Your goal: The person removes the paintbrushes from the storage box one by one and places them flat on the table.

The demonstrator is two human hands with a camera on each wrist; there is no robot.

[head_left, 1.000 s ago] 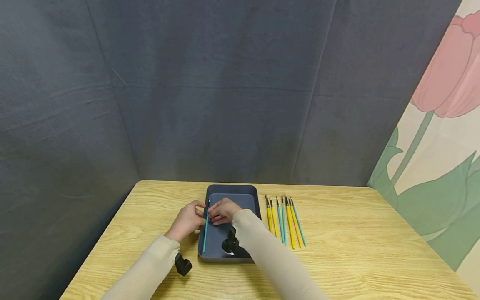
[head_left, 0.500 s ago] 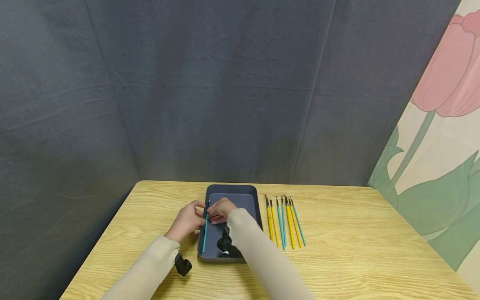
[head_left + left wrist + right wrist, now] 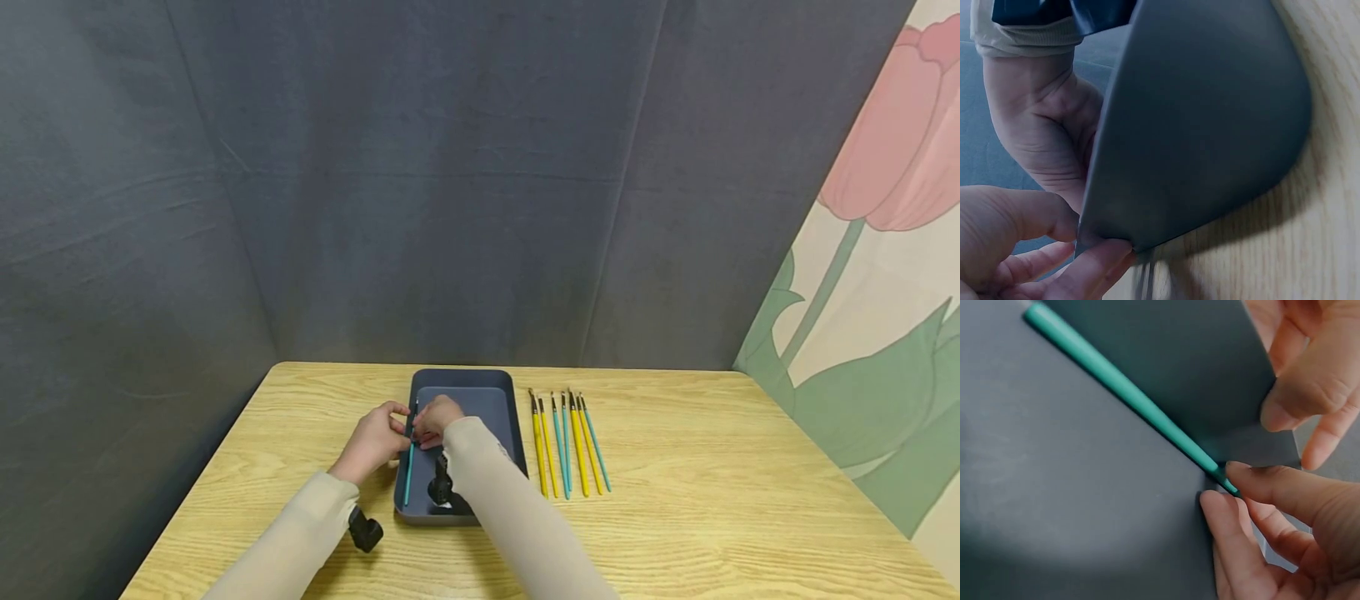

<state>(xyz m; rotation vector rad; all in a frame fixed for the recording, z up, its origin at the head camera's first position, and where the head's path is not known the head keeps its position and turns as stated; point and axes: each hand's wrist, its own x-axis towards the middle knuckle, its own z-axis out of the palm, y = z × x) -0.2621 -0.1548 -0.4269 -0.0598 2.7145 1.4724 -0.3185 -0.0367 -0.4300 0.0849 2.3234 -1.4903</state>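
Observation:
A dark grey tray lies on the table. My left hand grips its left wall, with the thumb inside; in the left wrist view the fingers press the outer face. Along the inside of that wall lies a teal paintbrush. My right hand reaches into the tray and pinches this brush near its ferrule end, as the right wrist view shows, with the thumb above the handle. The fingers hide the bristles there.
Right of the tray, several yellow paintbrushes and teal paintbrushes lie side by side on the wooden table. A dark grey curtain hangs behind the table's far edge.
My right hand and forearm have shifted slightly left, towards the tray's left wall. The left hand keeps its hold, and the teal paintbrush stays nearly in place.

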